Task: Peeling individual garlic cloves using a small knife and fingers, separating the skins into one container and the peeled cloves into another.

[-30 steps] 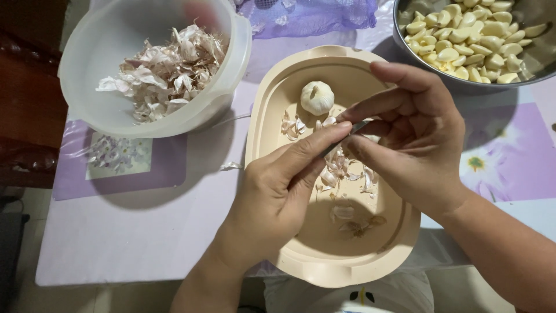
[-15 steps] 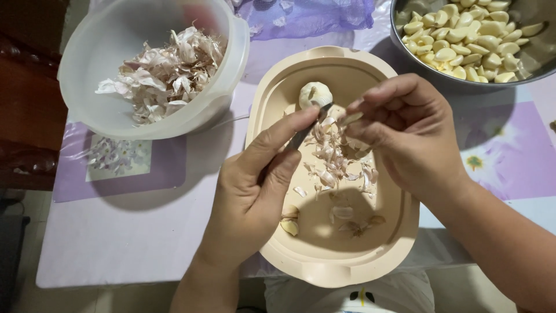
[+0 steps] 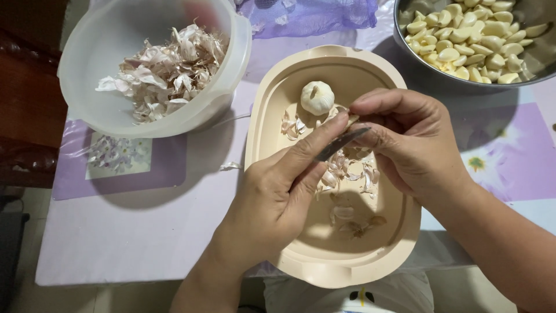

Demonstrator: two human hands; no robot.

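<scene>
My left hand [image 3: 278,197] grips a small knife [image 3: 340,144], its dark blade pointing up and right over a beige oval tray [image 3: 382,264]. My right hand [image 3: 414,142] pinches a garlic clove at the blade's tip; the clove is mostly hidden by the fingers. A whole garlic bulb [image 3: 317,97] lies at the far end of the tray. Loose papery skins [image 3: 347,174] lie scattered in the tray under my hands.
A translucent white bowl [image 3: 116,119] at the upper left holds a heap of garlic skins. A metal bowl [image 3: 524,72] at the upper right holds several peeled cloves. A purple mesh bag [image 3: 313,17] lies at the back. The table edge runs along the bottom.
Both hands stay over the tray. The knife blade has shifted against the clove, and the right fingers have turned it slightly.
</scene>
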